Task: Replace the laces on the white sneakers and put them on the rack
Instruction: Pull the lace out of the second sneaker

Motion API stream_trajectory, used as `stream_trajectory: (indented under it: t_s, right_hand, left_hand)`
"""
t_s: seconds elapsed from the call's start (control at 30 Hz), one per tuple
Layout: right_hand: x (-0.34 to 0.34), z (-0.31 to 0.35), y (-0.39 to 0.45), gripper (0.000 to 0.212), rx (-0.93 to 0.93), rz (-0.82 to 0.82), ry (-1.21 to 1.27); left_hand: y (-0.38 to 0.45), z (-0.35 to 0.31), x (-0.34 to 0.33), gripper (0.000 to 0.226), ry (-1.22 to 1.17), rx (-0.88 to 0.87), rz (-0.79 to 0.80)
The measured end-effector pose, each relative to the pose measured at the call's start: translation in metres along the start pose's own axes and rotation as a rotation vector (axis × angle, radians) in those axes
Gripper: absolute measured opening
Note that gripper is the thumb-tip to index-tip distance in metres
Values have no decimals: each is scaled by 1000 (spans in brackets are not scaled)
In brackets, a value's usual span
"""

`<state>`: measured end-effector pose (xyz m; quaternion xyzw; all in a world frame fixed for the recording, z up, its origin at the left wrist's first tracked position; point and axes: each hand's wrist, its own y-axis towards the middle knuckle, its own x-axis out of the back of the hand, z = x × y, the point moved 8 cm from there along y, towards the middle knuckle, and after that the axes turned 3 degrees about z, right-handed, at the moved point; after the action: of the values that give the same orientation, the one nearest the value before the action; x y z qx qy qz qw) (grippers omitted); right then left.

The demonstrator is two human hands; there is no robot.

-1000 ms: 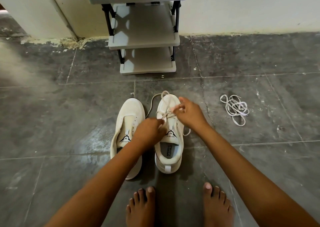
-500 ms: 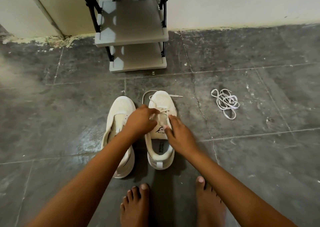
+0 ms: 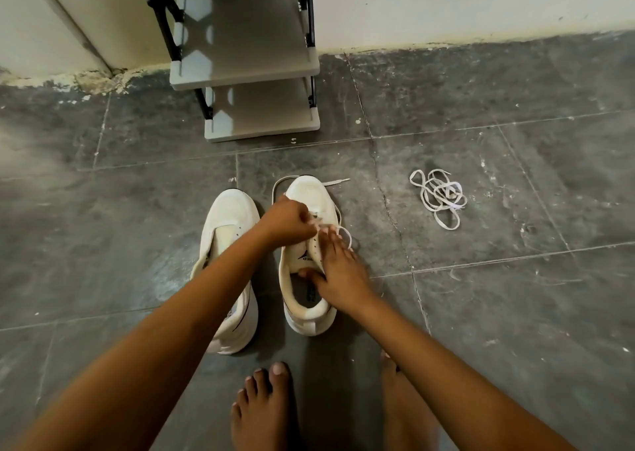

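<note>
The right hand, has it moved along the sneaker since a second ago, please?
Yes. The right hand has drawn back from the laced front of the right sneaker toward its heel opening, where it now rests.

No legible text on sneaker tongue [image 3: 303, 256]
</note>
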<state>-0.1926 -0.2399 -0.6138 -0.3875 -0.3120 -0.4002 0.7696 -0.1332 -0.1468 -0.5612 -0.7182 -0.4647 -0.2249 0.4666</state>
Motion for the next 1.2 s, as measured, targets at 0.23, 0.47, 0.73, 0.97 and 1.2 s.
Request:
stream_trajectory:
  t_s: [0.23, 0.47, 0.73, 0.97, 1.2]
  right_hand:
    - [1, 1, 0, 84, 26, -22, -69]
    - [7, 7, -5, 81, 109, -85, 24]
    - [6, 6, -5, 76, 84, -16, -76]
    - [6, 7, -5, 81, 105, -48, 26]
    - [6, 8, -4, 79, 83, -29, 8]
  left_hand:
    - [-3, 18, 2, 15, -334, 30, 26]
    - [-7, 6, 7, 31, 518, -43, -199]
    - [-10, 2, 13, 18, -652, 48, 82]
    - [-4, 25, 11, 34, 9, -21, 47]
    - [-11, -4, 12, 15, 301, -31, -84]
